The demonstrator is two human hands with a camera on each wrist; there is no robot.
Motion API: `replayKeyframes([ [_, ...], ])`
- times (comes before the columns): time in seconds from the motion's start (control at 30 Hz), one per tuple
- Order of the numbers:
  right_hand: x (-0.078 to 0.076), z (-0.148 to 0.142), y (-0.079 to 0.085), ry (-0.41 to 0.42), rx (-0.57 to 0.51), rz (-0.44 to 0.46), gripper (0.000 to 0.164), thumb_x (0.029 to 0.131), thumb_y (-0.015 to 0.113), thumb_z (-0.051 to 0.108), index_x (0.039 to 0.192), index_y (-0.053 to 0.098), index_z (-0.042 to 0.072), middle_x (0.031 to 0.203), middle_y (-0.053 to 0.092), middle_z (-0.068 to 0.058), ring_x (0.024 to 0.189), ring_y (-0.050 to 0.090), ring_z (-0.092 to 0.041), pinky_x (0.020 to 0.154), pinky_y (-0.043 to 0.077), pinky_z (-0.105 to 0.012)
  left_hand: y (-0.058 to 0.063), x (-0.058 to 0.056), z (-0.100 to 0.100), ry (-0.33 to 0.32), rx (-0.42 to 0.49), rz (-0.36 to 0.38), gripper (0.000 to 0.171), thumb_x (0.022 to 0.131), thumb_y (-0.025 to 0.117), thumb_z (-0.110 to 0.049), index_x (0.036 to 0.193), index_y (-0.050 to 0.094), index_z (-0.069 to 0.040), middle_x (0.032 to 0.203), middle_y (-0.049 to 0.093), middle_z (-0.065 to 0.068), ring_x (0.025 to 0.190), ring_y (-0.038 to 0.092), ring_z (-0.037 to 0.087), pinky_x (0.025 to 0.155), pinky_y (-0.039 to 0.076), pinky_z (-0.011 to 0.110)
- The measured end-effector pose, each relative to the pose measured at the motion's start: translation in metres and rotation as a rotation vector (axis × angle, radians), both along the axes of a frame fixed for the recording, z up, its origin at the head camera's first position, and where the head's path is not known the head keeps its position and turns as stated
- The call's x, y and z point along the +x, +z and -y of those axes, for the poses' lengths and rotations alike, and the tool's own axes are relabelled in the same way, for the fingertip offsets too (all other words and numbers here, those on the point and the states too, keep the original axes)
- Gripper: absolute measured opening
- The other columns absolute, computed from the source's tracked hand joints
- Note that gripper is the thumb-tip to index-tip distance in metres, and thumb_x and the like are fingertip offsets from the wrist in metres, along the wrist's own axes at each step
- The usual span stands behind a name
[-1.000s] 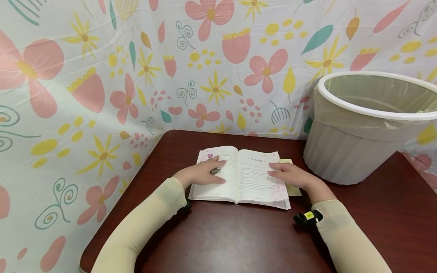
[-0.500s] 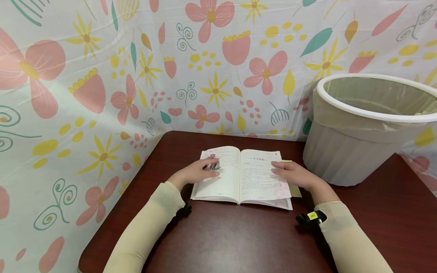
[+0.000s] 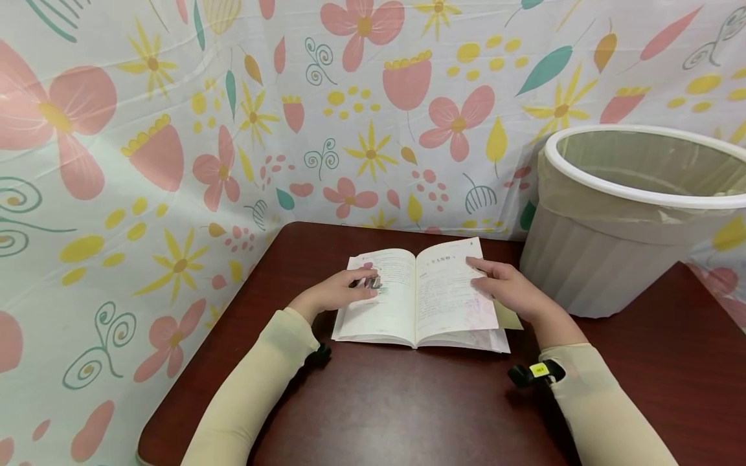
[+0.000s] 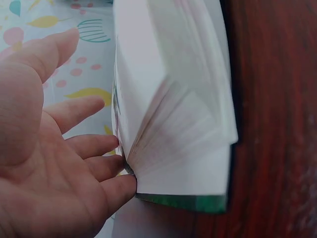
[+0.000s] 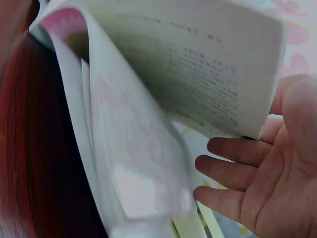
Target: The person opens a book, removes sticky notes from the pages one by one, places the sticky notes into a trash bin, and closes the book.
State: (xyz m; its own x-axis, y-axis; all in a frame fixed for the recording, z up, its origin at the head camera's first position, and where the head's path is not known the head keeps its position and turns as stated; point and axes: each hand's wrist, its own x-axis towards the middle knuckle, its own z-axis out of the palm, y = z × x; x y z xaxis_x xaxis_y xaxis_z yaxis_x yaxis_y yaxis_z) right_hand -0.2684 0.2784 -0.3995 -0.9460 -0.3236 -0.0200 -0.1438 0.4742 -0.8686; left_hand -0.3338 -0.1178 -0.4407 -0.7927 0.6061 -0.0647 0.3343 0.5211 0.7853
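- Centrally, a book [image 3: 402, 317] lies open on the dark red-brown table [image 3: 379, 401], its spine running away from the person and a hand at each outer side.
- The left hand [image 3: 332, 292] rests at the left page [image 3: 390, 314], fingers relaxed and spread rather than curled. In the head view, a small coloured picture [image 3: 373, 282] shows between its forefinger and thumb; in the left wrist view, some fingertips touch the edge of the book.
- A green strip [image 4: 181, 201] shows along the book's edge in the left wrist view, below the fanned white pages.
- The right hand [image 3: 513, 289] holds the right page [image 3: 445, 294] by its outer edge. Forefinger and thumb lie over the printed face, while other fingers show below the sheet in the right wrist view.
- That page is raised, tilted up off the leaves [image 3: 495, 341] beneath it.
- A yellowish sheet [image 3: 508, 316] sticks out beside the book, under the right hand.
- A grey bin [image 3: 588, 265] with a white rim [image 3: 647, 195] and a translucent liner [image 3: 609, 212] stands beyond the right hand, apart from the book.
- Cream sleeves [image 3: 250, 388] cover both arms; a black wrist strap [image 3: 524, 374] with a yellow label sits at the right cuff.
- Flower-printed cloth [image 3: 361, 213] hangs behind and to the left.
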Motion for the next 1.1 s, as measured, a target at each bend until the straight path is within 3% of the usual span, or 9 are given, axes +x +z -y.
replayKeyframes([
  [0.13, 0.007, 0.009, 0.013, 0.005, -0.088, 0.029, 0.076, 0.107, 0.053, 0.014, 0.173, 0.016, 0.006, 0.154, 0.051, -0.034, 0.107, 0.065, -0.010, 0.089, 0.053, -0.025, 0.000, 0.000, 0.000, 0.007, 0.001, 0.007, 0.075, 0.099, 0.067, -0.049, 0.164, 0.049, -0.015, 0.177, 0.028, 0.004, 0.166, 0.022, 0.027, 0.126, 0.027, 0.047],
  [0.2, 0.011, 0.015, 0.018, 0.023, -0.110, 0.020, 0.081, 0.106, 0.051, 0.010, 0.174, 0.007, 0.008, 0.156, 0.048, -0.036, 0.109, 0.065, -0.008, 0.090, 0.053, -0.024, 0.001, 0.001, 0.000, 0.016, 0.003, 0.015, 0.077, 0.099, 0.068, -0.049, 0.165, 0.048, -0.015, 0.177, 0.028, 0.003, 0.166, 0.021, 0.026, 0.126, 0.027, 0.047],
  [0.37, 0.023, 0.034, 0.027, 0.060, -0.138, -0.022, 0.094, 0.101, 0.050, 0.000, 0.173, -0.010, 0.012, 0.156, 0.043, -0.041, 0.120, 0.065, -0.029, 0.091, 0.050, -0.020, 0.003, 0.002, 0.000, 0.025, 0.004, 0.033, 0.079, 0.099, 0.067, -0.051, 0.166, 0.046, -0.015, 0.178, 0.027, 0.002, 0.166, 0.019, 0.025, 0.126, 0.026, 0.047],
  [0.43, 0.028, 0.043, 0.028, 0.072, -0.144, -0.037, 0.099, 0.099, 0.050, -0.002, 0.172, -0.014, 0.014, 0.164, 0.034, -0.040, 0.131, 0.057, -0.039, 0.093, 0.048, -0.017, 0.004, 0.002, 0.000, 0.023, 0.001, 0.033, 0.079, 0.099, 0.067, -0.051, 0.166, 0.046, -0.015, 0.178, 0.027, 0.003, 0.166, 0.019, 0.025, 0.126, 0.027, 0.047],
  [0.5, 0.032, 0.052, 0.027, 0.071, -0.133, -0.057, 0.101, 0.099, 0.052, -0.001, 0.172, -0.015, 0.015, 0.175, 0.016, -0.031, 0.150, 0.038, -0.042, 0.104, 0.040, -0.017, 0.004, 0.002, 0.000, 0.022, 0.000, 0.032, 0.078, 0.099, 0.067, -0.050, 0.166, 0.045, -0.014, 0.178, 0.027, 0.003, 0.166, 0.019, 0.026, 0.126, 0.027, 0.047],
  [0.57, 0.036, 0.061, 0.024, 0.071, -0.133, -0.079, 0.103, 0.098, 0.055, -0.001, 0.172, -0.015, 0.015, 0.179, -0.001, -0.023, 0.160, 0.017, -0.041, 0.118, 0.029, -0.026, 0.004, 0.002, 0.001, 0.023, -0.007, 0.029, 0.078, 0.100, 0.066, -0.049, 0.166, 0.045, -0.014, 0.178, 0.027, 0.004, 0.166, 0.020, 0.025, 0.126, 0.028, 0.046],
  [0.67, 0.040, 0.072, 0.019, 0.039, -0.126, -0.101, 0.104, 0.098, 0.059, -0.001, 0.172, -0.013, 0.013, 0.180, -0.013, -0.013, 0.164, -0.005, -0.035, 0.127, 0.011, -0.045, 0.003, 0.001, 0.001, 0.024, -0.008, 0.028, 0.078, 0.100, 0.067, -0.049, 0.166, 0.045, -0.014, 0.178, 0.027, 0.003, 0.166, 0.021, 0.026, 0.126, 0.029, 0.046],
  [0.73, 0.043, 0.079, 0.018, 0.021, -0.134, -0.110, 0.104, 0.097, 0.059, -0.001, 0.172, -0.012, 0.012, 0.180, -0.012, -0.014, 0.165, -0.006, -0.036, 0.126, 0.008, -0.056, 0.002, 0.001, 0.001, 0.025, -0.009, 0.027, 0.078, 0.100, 0.067, -0.049, 0.166, 0.045, -0.014, 0.177, 0.027, 0.004, 0.165, 0.021, 0.026, 0.125, 0.029, 0.047],
  [1.1, 0.050, 0.109, 0.005, -0.037, -0.087, -0.226, 0.091, 0.101, 0.063, 0.012, 0.175, 0.009, 0.010, 0.180, 0.014, -0.016, 0.165, 0.013, -0.036, 0.127, 0.016, -0.056, 0.000, -0.003, 0.004, 0.013, 0.001, 0.025, 0.078, 0.100, 0.066, -0.049, 0.166, 0.045, -0.012, 0.177, 0.030, 0.005, 0.165, 0.022, 0.027, 0.126, 0.028, 0.046],
])
